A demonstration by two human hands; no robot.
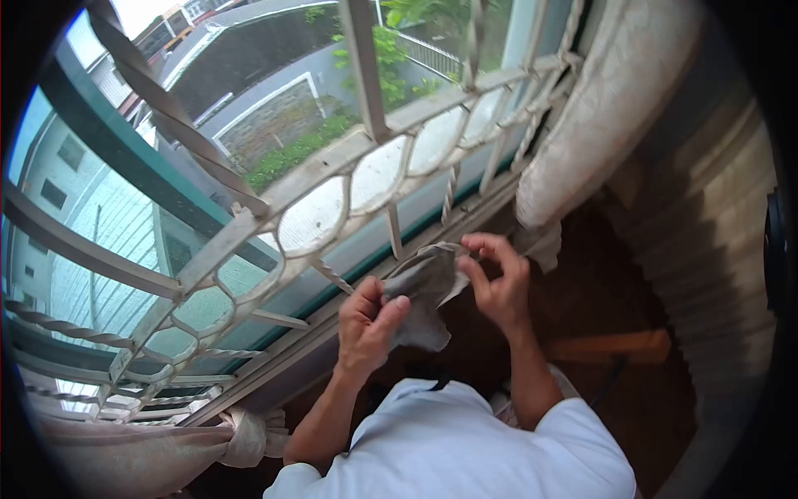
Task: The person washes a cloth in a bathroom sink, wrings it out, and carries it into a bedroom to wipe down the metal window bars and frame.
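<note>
A grey cloth (426, 287) hangs between my two hands, in front of the window sill. My left hand (366, 324) is closed on its left side, thumb pressed against the fingers. At its upper right edge, my right hand (499, 279) pinches the cloth between thumb and fingers. The lower corner of the cloth dangles free below my hands. Just beyond it runs the white metal window grille (324, 220), with twisted bars and a row of rounded loops.
A pale curtain (603, 116) hangs at the right, gathered near its bottom. Another curtain, knotted (247, 438), is at the lower left. A wooden piece (611, 347) lies low on the right. Through the glass show a street and a planted strip (299, 150).
</note>
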